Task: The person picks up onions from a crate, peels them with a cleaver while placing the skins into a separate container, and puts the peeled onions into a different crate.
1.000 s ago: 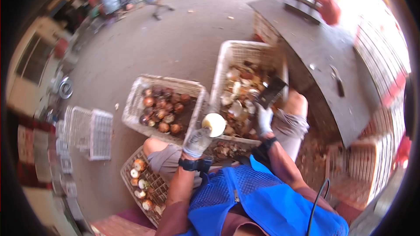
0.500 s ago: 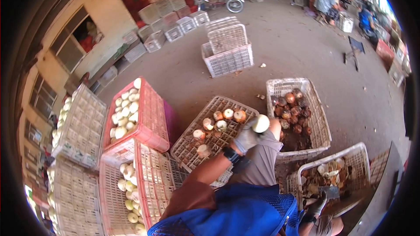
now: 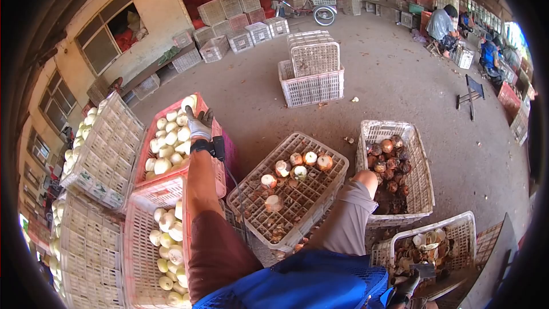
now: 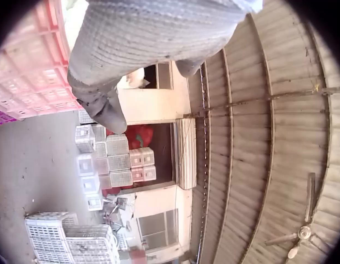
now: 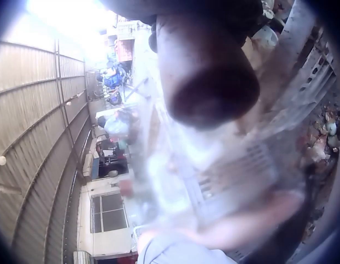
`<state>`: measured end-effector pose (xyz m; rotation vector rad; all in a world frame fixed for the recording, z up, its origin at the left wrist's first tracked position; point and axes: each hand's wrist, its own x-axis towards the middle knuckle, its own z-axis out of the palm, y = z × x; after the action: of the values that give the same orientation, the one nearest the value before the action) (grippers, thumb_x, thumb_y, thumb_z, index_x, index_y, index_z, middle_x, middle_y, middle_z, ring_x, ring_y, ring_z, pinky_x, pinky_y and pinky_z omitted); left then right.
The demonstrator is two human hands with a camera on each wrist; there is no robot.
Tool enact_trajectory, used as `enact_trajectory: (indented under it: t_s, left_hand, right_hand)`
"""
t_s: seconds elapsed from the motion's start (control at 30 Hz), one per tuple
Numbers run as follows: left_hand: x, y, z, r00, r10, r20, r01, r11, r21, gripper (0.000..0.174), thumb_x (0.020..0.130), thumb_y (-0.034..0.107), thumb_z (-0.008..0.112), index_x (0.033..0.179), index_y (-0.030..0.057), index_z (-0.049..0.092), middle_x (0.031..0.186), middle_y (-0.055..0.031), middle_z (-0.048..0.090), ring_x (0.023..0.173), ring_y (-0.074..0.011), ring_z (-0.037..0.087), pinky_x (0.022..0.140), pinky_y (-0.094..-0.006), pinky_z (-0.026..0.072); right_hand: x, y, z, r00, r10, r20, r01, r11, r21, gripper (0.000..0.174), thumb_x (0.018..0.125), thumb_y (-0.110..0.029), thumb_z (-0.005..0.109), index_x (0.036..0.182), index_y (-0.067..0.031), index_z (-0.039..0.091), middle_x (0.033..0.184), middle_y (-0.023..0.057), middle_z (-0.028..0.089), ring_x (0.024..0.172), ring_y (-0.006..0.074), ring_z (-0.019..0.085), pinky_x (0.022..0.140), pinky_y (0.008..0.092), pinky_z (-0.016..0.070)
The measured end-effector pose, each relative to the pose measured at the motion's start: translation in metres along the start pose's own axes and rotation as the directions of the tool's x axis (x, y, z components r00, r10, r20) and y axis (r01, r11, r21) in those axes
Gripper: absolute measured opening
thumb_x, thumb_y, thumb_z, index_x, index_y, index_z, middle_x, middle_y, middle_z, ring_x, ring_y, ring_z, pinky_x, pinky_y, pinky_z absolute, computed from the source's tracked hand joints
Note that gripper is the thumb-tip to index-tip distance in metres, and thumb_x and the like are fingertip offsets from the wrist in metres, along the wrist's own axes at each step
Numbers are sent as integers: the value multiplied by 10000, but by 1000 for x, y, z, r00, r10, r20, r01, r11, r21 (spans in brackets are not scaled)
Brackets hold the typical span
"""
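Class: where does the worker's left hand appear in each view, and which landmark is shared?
Head: left hand left of centre, at the pink crate.
Left wrist: across the top.
Right wrist: not in it.
Landmark, head and left wrist only: crates stacked at the doorway.

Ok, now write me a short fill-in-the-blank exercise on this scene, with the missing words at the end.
1. The cleaver is held in the person's ____.
2. The left hand is over the pink crate filled with peeled, pale ____.
3. The colour of the person's vest is ____.
4. In the left wrist view, a bladed ceiling ____ hangs below the ribbed roof.

Missing words: right hand; onions; blue; fan.
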<state>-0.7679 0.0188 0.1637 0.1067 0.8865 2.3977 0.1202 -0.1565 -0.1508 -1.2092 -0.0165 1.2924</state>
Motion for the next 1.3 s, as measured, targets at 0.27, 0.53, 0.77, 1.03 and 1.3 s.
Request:
enact_trajectory:
  t_s: [0.27,0.53,0.77,1.03,1.3]
  left_hand:
    - [-81,-163,-61,909,-395,130,336,882,332,255,906,338,599,979,94,607,921,-127,672,776,-308,648,657,-412,545]
    - [-159,-278,-67,794,-557,244,398,779,485,248,894,264,626,1067,88,633,860,-82,693,759,-188,668,687,-335,534]
    - [-148,-299,-45,789,-561,249,307,713,631,309,900,220,607,1192,122,580,926,-76,674,693,-210,657,600,-306,525]
    - [-139,-355,-2,768,-434,471,-77,668,741,294,856,66,639,1150,72,628,930,-12,660,676,-120,619,596,-271,513]
    - [-238,-456,151,205,-858,471,-203,433,878,394,897,159,654,1265,56,555,986,-40,655,718,-102,627,600,-220,490]
  right_hand:
    - [3,10,-8,988,-151,44,155,984,-93,272,904,-384,537,1002,-136,590,874,8,576,750,172,594,645,328,509]
    - [7,12,-24,993,-50,110,52,999,-10,197,903,-318,534,855,-131,568,708,-7,531,558,155,535,562,300,488]
    - [7,6,-19,998,69,-6,-68,991,113,157,914,-237,562,790,-142,563,609,-39,495,499,118,497,500,286,465]
    - [11,12,-15,975,147,-168,-108,970,219,208,902,-174,564,712,-164,481,554,-52,384,451,92,386,415,243,350]
    - [-1,-1,14,944,99,-316,-4,958,288,88,869,-128,597,802,-113,541,562,-54,415,433,95,393,429,252,380]
